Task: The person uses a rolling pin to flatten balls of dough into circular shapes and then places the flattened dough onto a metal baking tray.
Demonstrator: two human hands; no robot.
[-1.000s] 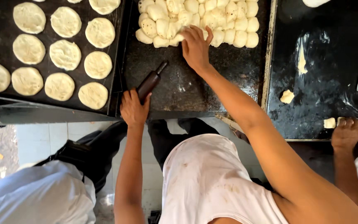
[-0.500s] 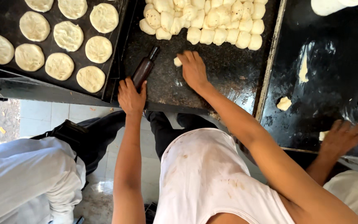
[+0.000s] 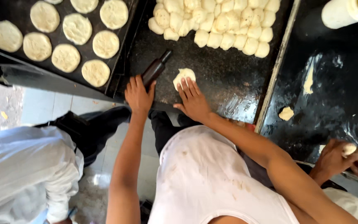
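The right hand point(image 3: 193, 99) lies flat and open, pressing a dough ball point(image 3: 184, 76) on the bench point(image 3: 224, 79). The left hand point(image 3: 139, 94) rests on the rolling pin point(image 3: 156, 69), not closed around it. Rolling needs a firm grip.

Left arm: bare, extended straight forward from the lower middle of the view, elbow low, wrist nearly in line with the forearm. Left hand point(image 3: 139, 94): back uppermost, fingers together and pointing ahead, resting at the near edge of the surface point(image 3: 212, 79); fingertips touch the end of a dark rolling pin point(image 3: 156, 69), though whether they curl around it is hard to tell from this angle.

Right arm: bare, entering from the lower right, running diagonally up and left, elbow slightly bent. Right hand point(image 3: 193, 101): palm down, fingers spread flat and straight, fingertips pressed on a small piece of dough point(image 3: 183, 76); thumb set out to the left.
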